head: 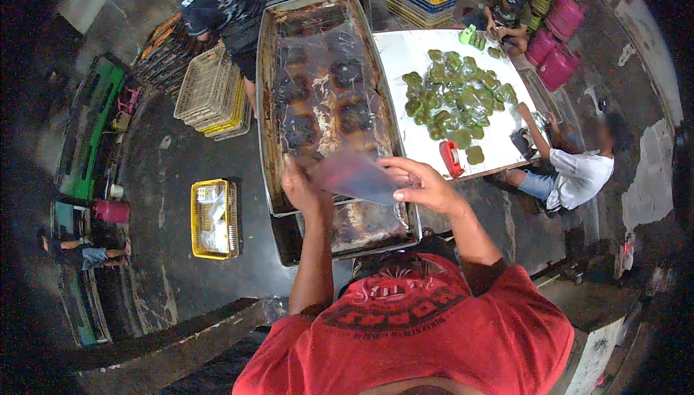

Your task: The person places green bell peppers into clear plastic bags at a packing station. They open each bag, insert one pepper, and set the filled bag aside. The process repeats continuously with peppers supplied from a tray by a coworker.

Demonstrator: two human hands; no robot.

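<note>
A thin translucent plastic sheet or bag [360, 177], blurred and tinted red and blue, is stretched above the near part of a large metal tray [262, 124]. My right hand [428, 183] pinches its right end between thumb and fingers. At its left end is my left hand [308, 186], thumb raised; the fingers there are blurred, so their grip is unclear. Dark stains and pale, worn patches cover the tray's bottom. Beneath its near end, closest to my body, a second stained tray [374, 227] sticks out.
Right of the tray, a white table [488, 148] bears a heap of green wrapped pieces [455, 91] and a red tape dispenser [451, 159]. A person [583, 164] sits beside it. Another person [222, 4] stands by stacked crates [209, 88]. A yellow basket [193, 221] rests on the floor.
</note>
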